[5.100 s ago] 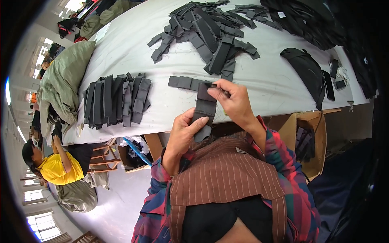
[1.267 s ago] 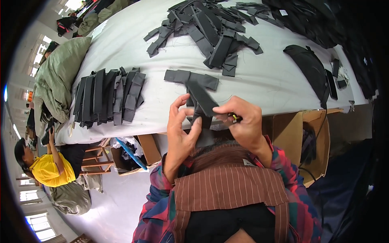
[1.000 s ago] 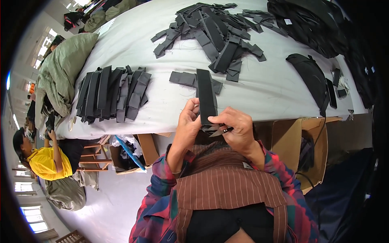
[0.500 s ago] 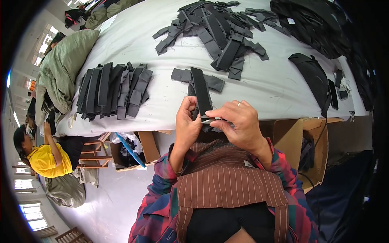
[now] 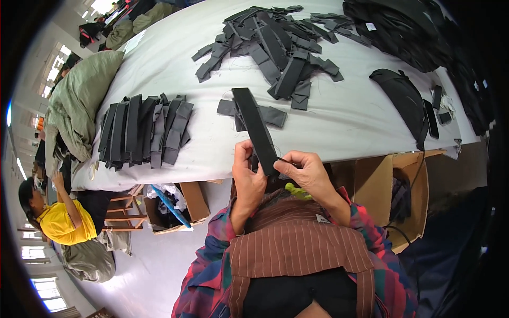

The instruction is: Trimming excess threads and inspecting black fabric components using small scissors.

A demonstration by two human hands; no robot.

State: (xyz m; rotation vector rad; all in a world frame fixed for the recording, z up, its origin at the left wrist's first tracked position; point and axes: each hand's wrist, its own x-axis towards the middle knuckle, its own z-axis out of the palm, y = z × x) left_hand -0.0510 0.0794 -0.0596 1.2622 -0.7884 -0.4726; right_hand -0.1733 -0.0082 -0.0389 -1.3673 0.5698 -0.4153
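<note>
- At far left, a co-worker in a yellow T-shirt (image 5: pixel 69 222) raises a hand beside dark cloth.
- An olive-green cloth bundle (image 5: pixel 85 90) slumps against the left end of a long white-covered table (image 5: pixel 175 58).
- Dark grey fabric strips lie side by side in a neat row (image 5: pixel 143 130) near the table's front edge.
- Below, an open cardboard box (image 5: pixel 194 200) holds clear plastic and a blue length of material (image 5: pixel 170 205).
- At centre, the left hand (image 5: pixel 249 183) closes thumb and fingers around the lower end of a dark fabric strip (image 5: pixel 254 130).
- The strip slants up and leftward from the table's front edge, its upper part crossing in front of a grey strip (image 5: pixel 273 115) on the cloth.
- Farther back, loose strips sprawl in a tangled pile (image 5: pixel 270 42).
- The right hand (image 5: pixel 308 177) pinches the same lower end between thumb and forefinger. A yellow-green object (image 5: pixel 298 192) peeks out beneath; I cannot tell whether the other fingers grip it.
- At right, a curved black fabric piece (image 5: pixel 400 100) lies beside a dark phone (image 5: pixel 430 118), below heaped black fabric (image 5: pixel 400 37).
- Under the table, another cardboard box (image 5: pixel 374 188) holds dark pieces.
</note>
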